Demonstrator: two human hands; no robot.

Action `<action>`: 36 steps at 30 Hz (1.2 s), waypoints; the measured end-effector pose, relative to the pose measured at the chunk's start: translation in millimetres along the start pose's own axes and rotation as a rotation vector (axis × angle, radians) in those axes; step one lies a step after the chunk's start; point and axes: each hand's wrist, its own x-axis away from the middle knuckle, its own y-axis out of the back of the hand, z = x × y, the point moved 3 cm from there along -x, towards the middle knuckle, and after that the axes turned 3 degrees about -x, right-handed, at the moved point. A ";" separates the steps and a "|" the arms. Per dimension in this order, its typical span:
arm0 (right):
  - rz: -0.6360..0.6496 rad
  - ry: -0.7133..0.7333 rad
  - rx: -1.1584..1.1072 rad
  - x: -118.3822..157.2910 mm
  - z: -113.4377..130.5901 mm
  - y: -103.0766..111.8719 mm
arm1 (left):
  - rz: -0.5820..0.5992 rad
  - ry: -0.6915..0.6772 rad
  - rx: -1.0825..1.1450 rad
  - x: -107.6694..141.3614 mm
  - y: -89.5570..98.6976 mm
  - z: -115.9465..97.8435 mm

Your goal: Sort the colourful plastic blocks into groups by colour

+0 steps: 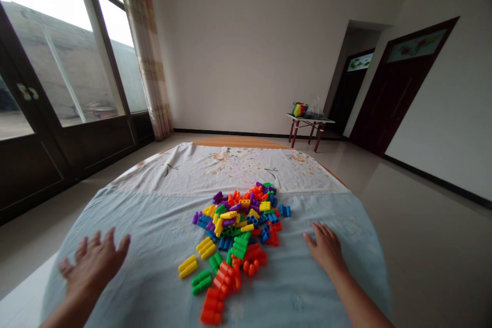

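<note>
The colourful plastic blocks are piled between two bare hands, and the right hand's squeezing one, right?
No, the head view shows the bare right hand holding nothing. The colourful plastic blocks are piled between it and the bare left hand.

I log a desk (242, 142) with a rounded outline, its orange-brown wood bare along the far rim. Covering (146, 236): white with a floral print over the far part, pale blue over the near part; I cannot tell whether it is one sheet or two. Creases cross both zones. Near the middle I note a jumbled heap of plastic blocks (234, 218): purple, yellow, green, blue, orange-red, many overlapping. A blue block (285, 210) lies just beside the heap's right side. Toward my near edge the pieces thin out: a yellow block (188, 266), a green block (202, 282), an orange-red block (212, 307) nearest.
</note>
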 end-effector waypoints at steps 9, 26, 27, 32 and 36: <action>0.108 0.235 -0.509 10.7 97.6 40.9 | 0.194 -0.521 0.381 82.8 -8.9 -162.9; 0.206 0.325 -0.728 -20.8 174.1 41.2 | 0.244 -0.195 0.769 84.4 -24.0 -141.2; 0.138 0.293 -0.753 -32.9 165.4 39.4 | 0.259 -0.128 0.829 80.9 -27.5 -134.4; 0.067 0.041 -0.677 -96.8 117.2 8.1 | 0.315 0.049 1.106 67.6 -50.9 -111.0; 0.150 -0.023 -0.677 -135.2 99.5 -18.3 | 0.302 0.042 1.090 68.4 -56.0 -112.6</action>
